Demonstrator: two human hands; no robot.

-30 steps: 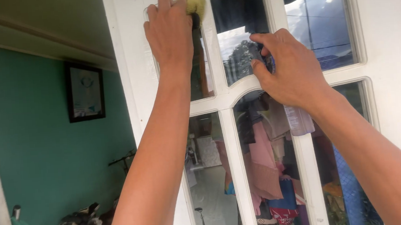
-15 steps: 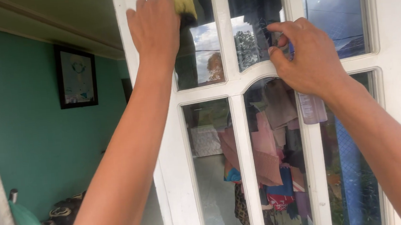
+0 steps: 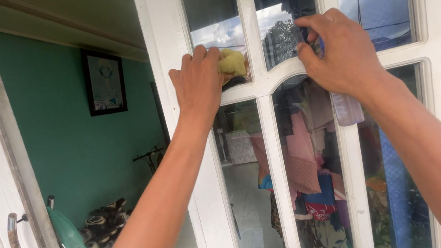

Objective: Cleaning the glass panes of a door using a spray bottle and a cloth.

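My left hand (image 3: 198, 84) clenched a yellow sponge (image 3: 232, 62) against the lower edge of an upper glass pane (image 3: 212, 21), just above the white door's (image 3: 174, 49) crossbar. My right hand (image 3: 341, 53) gripped a spray bottle (image 3: 346, 109) against the neighbouring mullion, with open doorway to the left.

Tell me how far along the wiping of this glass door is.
Done: nothing can be called finished; the reflections hide how clean any pane is. In hand: the left hand presses a yellow cloth on the bottom edge of the upper-left pane, while the right hand holds a spray bottle against the white door frame. Left: the lower panes have no cloth on them now.
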